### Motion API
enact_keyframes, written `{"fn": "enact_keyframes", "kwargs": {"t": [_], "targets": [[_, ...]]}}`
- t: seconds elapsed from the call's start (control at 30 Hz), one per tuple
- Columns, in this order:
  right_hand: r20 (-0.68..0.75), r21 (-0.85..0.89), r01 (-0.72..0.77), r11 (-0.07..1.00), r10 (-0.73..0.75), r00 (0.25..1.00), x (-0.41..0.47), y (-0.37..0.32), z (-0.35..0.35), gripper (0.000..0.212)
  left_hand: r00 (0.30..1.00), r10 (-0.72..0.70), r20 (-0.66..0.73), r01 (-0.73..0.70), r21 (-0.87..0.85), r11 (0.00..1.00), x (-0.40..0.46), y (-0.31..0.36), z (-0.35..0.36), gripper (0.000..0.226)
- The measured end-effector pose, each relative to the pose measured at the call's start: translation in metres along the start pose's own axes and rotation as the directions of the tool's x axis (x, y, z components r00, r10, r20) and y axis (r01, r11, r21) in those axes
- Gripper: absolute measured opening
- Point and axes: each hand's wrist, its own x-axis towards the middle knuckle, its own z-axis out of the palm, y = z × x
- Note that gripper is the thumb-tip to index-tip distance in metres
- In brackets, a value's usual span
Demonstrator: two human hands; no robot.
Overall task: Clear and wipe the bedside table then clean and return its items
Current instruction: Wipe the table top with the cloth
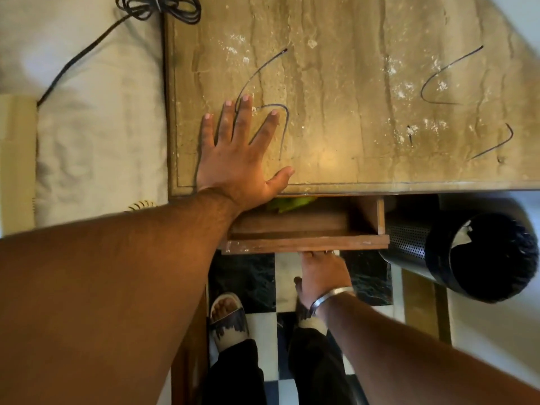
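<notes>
The bedside table has a worn tan top with white specks and thin dark curved marks. My left hand lies flat on its front left part, fingers spread and straight. Below the top, a wooden drawer is pulled partly out, with something green showing inside at the back. My right hand is at the drawer's front, fingers reaching under its edge and hidden from view; a metal bangle sits on the wrist.
A bed with pale sheets lies left of the table, with a coiled black cable on it. A perforated metal bin with a black liner stands at the right. My sandalled feet stand on black-and-white floor tiles.
</notes>
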Motion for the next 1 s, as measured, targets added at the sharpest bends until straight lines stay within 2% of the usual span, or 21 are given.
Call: {"fn": "enact_keyframes", "kwargs": {"t": [0.17, 0.2, 0.27, 0.3, 0.33, 0.37, 0.43, 0.47, 0.5, 0.57, 0.6, 0.7, 0.77, 0.83, 0.87, 1.0], "targets": [[0.113, 0.065, 0.012, 0.998, -0.019, 0.993, -0.035, -0.004, 0.012, 0.069, 1.0, -0.013, 0.013, 0.013, -0.005, 1.0, -0.003, 0.0, -0.003, 0.095], [0.137, 0.074, 0.015, 0.997, -0.025, 0.99, -0.039, -0.002, 0.007, 0.064, 1.0, -0.011, 0.02, 0.011, -0.008, 1.0, -0.003, 0.0, -0.004, 0.094], [0.118, 0.091, 0.08, 0.993, -0.09, 0.989, -0.041, -0.001, -0.013, 0.037, 1.0, -0.008, 0.022, 0.008, -0.008, 1.0, -0.002, 0.0, -0.004, 0.094], [0.081, 0.117, 0.134, 0.984, -0.144, 0.986, -0.04, 0.0, -0.025, 0.026, 1.0, -0.01, 0.022, 0.01, -0.006, 1.0, -0.002, 0.0, -0.005, 0.094], [-0.003, 0.142, 0.202, 0.969, -0.204, 0.979, -0.037, -0.001, -0.039, 0.029, 1.0, -0.014, 0.022, 0.014, -0.005, 1.0, -0.002, 0.0, -0.006, 0.095], [-0.122, 0.145, 0.263, 0.954, -0.247, 0.961, -0.031, 0.001, -0.053, 0.034, 1.0, -0.016, 0.025, 0.016, -0.003, 1.0, -0.003, 0.0, -0.006, 0.095], [-0.356, 0.142, 0.347, 0.927, -0.279, 0.892, -0.008, 0.009, -0.076, 0.029, 0.999, -0.017, 0.033, 0.017, -0.003, 1.0, -0.003, 0.001, -0.007, 0.094], [-0.343, 0.134, 0.345, 0.929, -0.283, 0.896, 0.006, 0.014, -0.085, 0.022, 0.999, -0.016, 0.037, 0.016, -0.002, 1.0, -0.002, 0.001, -0.008, 0.094], [-0.223, 0.105, 0.298, 0.949, -0.27, 0.937, 0.021, 0.018, -0.089, 0.029, 0.999, -0.014, 0.041, 0.014, -0.004, 1.0, -0.002, 0.0, -0.009, 0.094], [0.063, -0.035, 0.232, 0.972, -0.229, 0.971, 0.048, 0.023, -0.081, 0.061, 0.999, -0.011, 0.044, 0.011, -0.003, 1.0, -0.003, 0.0, -0.008, 0.094], [0.118, -0.087, 0.24, 0.967, -0.229, 0.966, 0.059, 0.022, -0.076, 0.069, 0.999, -0.011, 0.044, 0.011, 0.0, 1.0, -0.003, 0.0, -0.008, 0.095], [0.119, -0.143, 0.277, 0.95, -0.262, 0.958, 0.085, 0.007, -0.06, 0.066, 0.999, -0.011, 0.044, 0.011, 0.006, 1.0, -0.003, 0.001, -0.008, 0.095], [0.123, -0.138, 0.185, 0.973, -0.169, 0.978, 0.103, -0.001, -0.057, 0.054, 0.999, -0.015, 0.039, 0.015, 0.013, 1.0, -0.003, -0.001, -0.006, 0.095], [0.125, -0.105, 0.077, 0.991, -0.064, 0.99, 0.117, -0.004, -0.053, 0.05, 1.0, -0.01, 0.025, 0.009, 0.013, 1.0, -0.003, -0.001, -0.004, 0.095], [0.125, -0.087, 0.069, 0.994, -0.058, 0.99, 0.118, -0.003, -0.052, 0.049, 1.0, -0.008, 0.016, 0.008, 0.015, 1.0, -0.003, -0.001, -0.004, 0.095], [0.119, -0.158, 0.292, 0.943, -0.275, 0.954, 0.096, 0.011, -0.063, 0.035, 1.0, -0.006, 0.03, 0.005, 0.024, 1.0, -0.002, -0.001, -0.006, 0.095]]}}
